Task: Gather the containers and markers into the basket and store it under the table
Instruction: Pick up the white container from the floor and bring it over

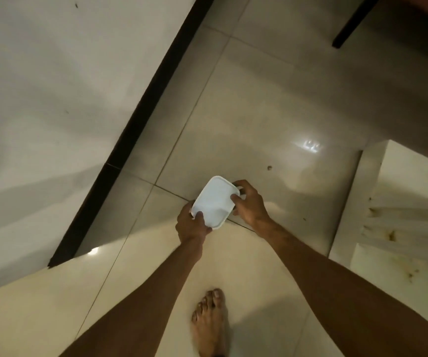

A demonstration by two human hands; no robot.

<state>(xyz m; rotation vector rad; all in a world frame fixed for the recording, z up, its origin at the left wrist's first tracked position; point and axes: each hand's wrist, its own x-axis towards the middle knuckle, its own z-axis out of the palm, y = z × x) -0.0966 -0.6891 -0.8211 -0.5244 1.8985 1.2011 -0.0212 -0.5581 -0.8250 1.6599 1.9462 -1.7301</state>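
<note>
Above the tiled floor (pixel 272 104), one white rectangular container (pixel 214 202) with rounded corners is held in the air, lid side up, by two bare hands. Its near left corner is gripped by the left hand (pixel 192 225), the thumb laid on the lid and the fingers curled underneath. Its far right edge is pinched by the right hand (pixel 249 203), a fingertip pressed on the lid's rim and the remaining fingers wrapped around the side. No label or writing can be made out on the lid. Below the container, one bare foot (pixel 211 323) is planted on the tiles. A white wall with a dark skirting strip (pixel 135 124) is seen at left, a white stained cabinet (pixel 388 222) at right, and one dark furniture leg (pixel 352 24) at the top.
</note>
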